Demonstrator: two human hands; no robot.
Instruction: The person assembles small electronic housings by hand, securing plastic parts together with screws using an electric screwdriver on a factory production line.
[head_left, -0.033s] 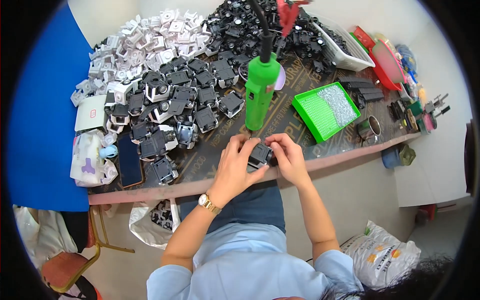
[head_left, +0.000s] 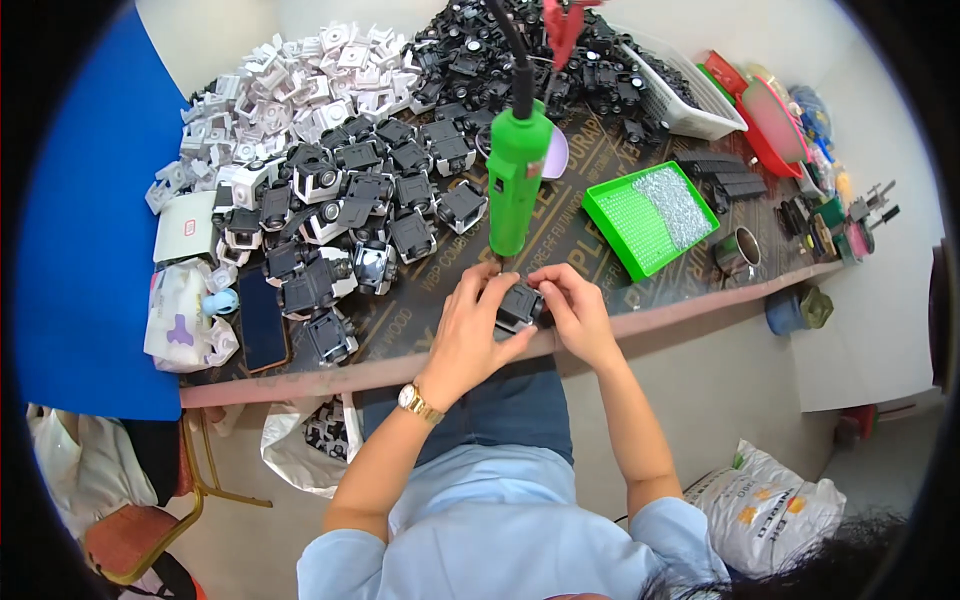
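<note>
My left hand (head_left: 468,325) grips the left side of a small black-and-white plastic toy car (head_left: 518,306) at the table's near edge, thumb below and fingers above. On the car's right side, my right hand (head_left: 574,312) is closed with its thumb and fingertips against it. Right above the car hangs a green electric screwdriver (head_left: 520,185), upright on a black cable, its bit end close to my left fingertips. Whether the bit touches the car is hidden by my fingers. Left of my hands lie several similar black-and-white toy cars (head_left: 411,236).
Heaps of white plastic parts (head_left: 290,90) and black parts (head_left: 480,50) fill the back. At right are a green tray (head_left: 607,215) of small silvery pieces, a metal cup (head_left: 737,250) and a white basket (head_left: 705,120). A phone (head_left: 263,320) lies left.
The green screwdriver has shifted very slightly left. Both hands stay on the toy car in nearly the same position.
</note>
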